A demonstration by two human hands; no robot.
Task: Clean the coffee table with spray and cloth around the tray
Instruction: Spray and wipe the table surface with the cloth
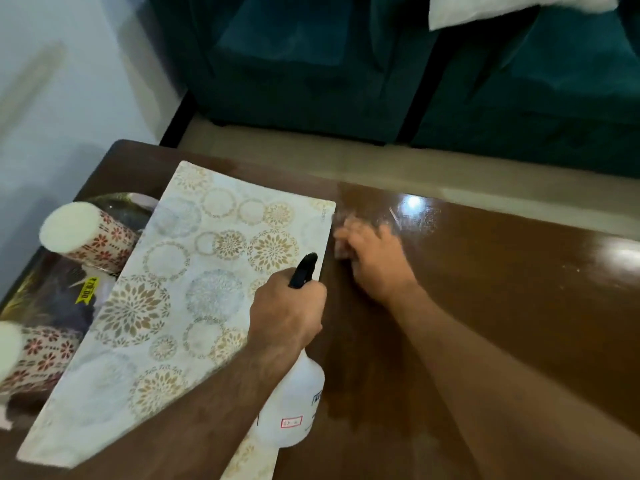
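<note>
From my remote seat I look down on a glossy brown coffee table [502, 289] as two bare arms reach across it. The left hand [285, 306] grips the neck of a white spray bottle [294, 407], its black trigger head [303, 270] poking up past the knuckles; the bottle hangs over the near right part of the tray. The tray [180, 271], a long rectangle patterned with gold and grey floral medallions, lies at an angle on the left part of the table. The right hand [372, 259] is down at the tabletop just beside the tray's far right corner, palm down; motion blur smears the fingers, so I cannot tell whether they hold anything, and I cannot make out a cloth. Light glares off the wood beyond that hand.

Left of the tray, two cylindrical candles [86, 237] with red flower prints lie tilted on a dark glass dish [121, 206], next to a yellow price tag [88, 289]. A teal sofa [346, 64] fills the background, a white cushion [512, 8] at its top edge.
</note>
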